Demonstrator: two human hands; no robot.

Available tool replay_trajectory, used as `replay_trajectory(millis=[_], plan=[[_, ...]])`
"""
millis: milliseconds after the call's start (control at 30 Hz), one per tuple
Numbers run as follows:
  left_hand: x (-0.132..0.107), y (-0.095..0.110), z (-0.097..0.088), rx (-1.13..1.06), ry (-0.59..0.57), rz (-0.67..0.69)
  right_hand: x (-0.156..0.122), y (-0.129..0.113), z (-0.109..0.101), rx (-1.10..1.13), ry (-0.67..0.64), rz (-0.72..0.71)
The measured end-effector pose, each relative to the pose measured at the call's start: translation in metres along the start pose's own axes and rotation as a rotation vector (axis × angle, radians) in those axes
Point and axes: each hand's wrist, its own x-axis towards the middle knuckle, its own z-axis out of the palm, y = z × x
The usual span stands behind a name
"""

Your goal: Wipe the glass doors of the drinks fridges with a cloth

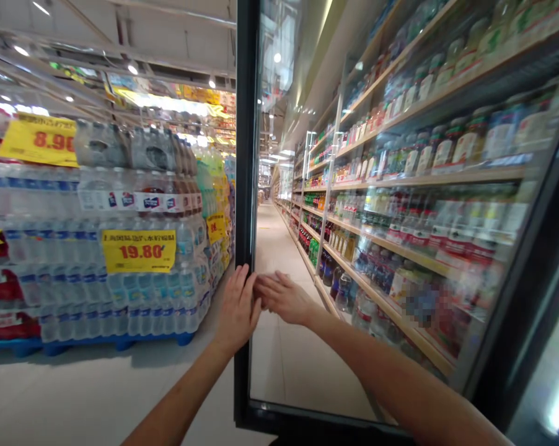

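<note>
Supermarket floor (98, 390), with two large yellow price signs (139, 251) toward nine and ten o'clock. From centre to three o'clock, one shiny, black-framed glass door (382, 248), bottles (423, 148) showing in it. Toward six, left hand (237, 303) against its frame (245, 155), grip impossible to tell; right hand (284, 298) alongside, fingers outstretched.

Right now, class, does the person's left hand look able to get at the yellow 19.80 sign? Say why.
Probably not: the left hand is at the black door frame, while the yellow sign sits on the bottle stack, across a stretch of floor. Nothing seems to block the way except that distance.
</note>
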Motion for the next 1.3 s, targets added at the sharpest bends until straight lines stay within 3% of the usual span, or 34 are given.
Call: replay_trajectory(millis=[167, 200, 333, 367, 500, 667, 767, 833, 933, 1033, 1100, 1200, 1300], plan=[[0.026, -0.003, 0.001, 0.002, 0.052, -0.008, 0.046, 0.044, -0.029, -0.087, 0.140, 0.348], [0.032, -0.004, 0.001, -0.001, 0.064, -0.010, 0.051, 0.049, -0.033, -0.094, 0.142, 0.346], [0.058, -0.003, -0.001, -0.003, 0.108, 0.002, 0.053, 0.063, -0.043, -0.099, 0.053, 0.090], [0.065, -0.002, -0.001, -0.002, 0.117, 0.011, 0.054, 0.070, -0.047, -0.115, 0.059, 0.107], [0.091, 0.003, 0.000, -0.006, 0.162, 0.041, 0.068, 0.105, -0.072, -0.223, 0.210, 0.449], [0.140, 0.003, 0.013, -0.056, 0.222, 0.079, 0.100, 0.144, -0.100, -0.265, 0.142, 0.213], [0.184, -0.002, 0.022, -0.045, 0.193, 0.122, 0.117, 0.186, -0.126, -0.315, 0.235, 0.423], [0.214, -0.004, 0.022, -0.014, 0.150, 0.097, 0.113, 0.219, -0.150, -0.330, 0.299, 0.576], [0.251, -0.006, 0.013, 0.041, 0.089, -0.021, 0.063, 0.258, -0.187, -0.359, 0.449, 0.805], [0.273, -0.002, -0.001, 0.092, 0.060, -0.055, -0.010, 0.273, -0.219, -0.411, 0.638, 1.010], [0.282, 0.003, -0.008, 0.121, 0.027, -0.042, -0.039, 0.273, -0.232, -0.441, 0.722, 1.057], [0.290, 0.012, -0.010, 0.147, -0.028, -0.052, -0.024, 0.266, -0.228, -0.442, 0.705, 0.956], [0.294, 0.017, -0.007, 0.165, -0.036, -0.097, 0.023, 0.262, -0.206, -0.395, 0.508, 0.708]])
